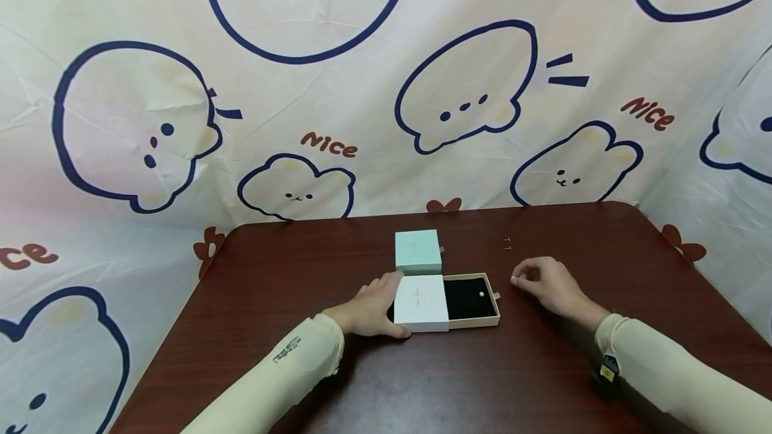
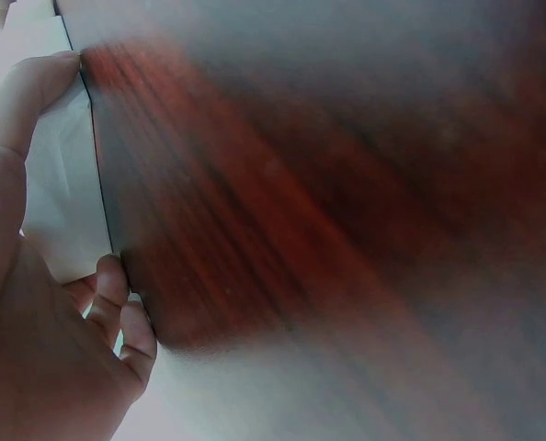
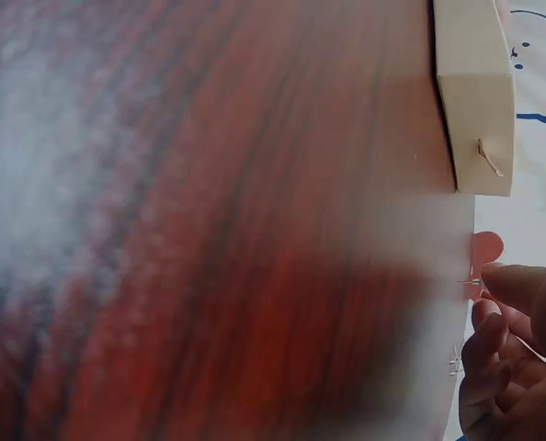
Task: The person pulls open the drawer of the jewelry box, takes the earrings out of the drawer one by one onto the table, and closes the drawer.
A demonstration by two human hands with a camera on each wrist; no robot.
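a cloth printed with cartoon animals (image 1: 362,106) was hung beyond the white sleeve (image 1: 421,303), beneath which a dark reddish table (image 1: 543,380) was spread. from the sleeve's right side a shallow drawer (image 1: 473,323) was drawn partly out, so that the opened box's long axis was laid left to right, its drawer end pointed rightward. the sleeve's left side was gripped by the left hand (image 1: 370,307), the thumb set at the near corner and the fingers at the far one. well right of the sleeve, past the drawer, the right hand (image 1: 545,283) was held over the table, thumb and fingertips brought together in a pinch. just beyond the sleeve a mint box (image 1: 418,251) was set. right of the sleeve, a black pad (image 1: 461,300) was fitted in the drawer. farther right and beyond, small metal pins (image 1: 506,244) were laid on the table. near the pad's right end one white bead (image 1: 482,294) was seated. in the right hand a thin pin (image 3: 476,281) was pinched, pointed outward from the thumb tip.
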